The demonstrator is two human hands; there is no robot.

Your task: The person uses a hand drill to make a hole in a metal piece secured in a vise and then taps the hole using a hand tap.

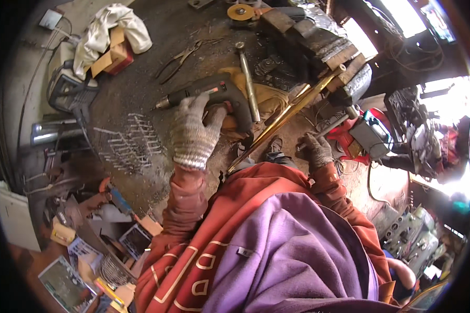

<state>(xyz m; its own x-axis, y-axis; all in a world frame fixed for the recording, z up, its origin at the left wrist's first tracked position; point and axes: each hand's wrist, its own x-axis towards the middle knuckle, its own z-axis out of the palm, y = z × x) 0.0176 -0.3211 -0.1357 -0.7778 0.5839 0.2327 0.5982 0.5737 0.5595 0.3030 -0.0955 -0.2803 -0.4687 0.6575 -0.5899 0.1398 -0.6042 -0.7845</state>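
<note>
My left hand (196, 130), in a knitted grey-white glove, lies over a dark power drill (198, 89) on the workbench. Its fingers stretch across the drill's body and the thumb stands apart near the red-marked grip. On the right, my right hand (317, 148) wears a darker glove and is closed round the metal vise handle (331, 124); a rounded end pokes out by the fingers. A long brass-coloured bar (282, 119) slants from the vise jaws (344, 78) down toward my waist. Beyond the drill lies a steel rod-like tool (248, 81) with a round head.
Pliers (180, 60) and a stack of thin metal pieces (133, 143) lie on the gritty bench. An angle grinder disc (240, 12) sits at the far edge. A cardboard box (115, 55) with white cloth stands far left. Tools and boxes (86, 255) crowd the near left.
</note>
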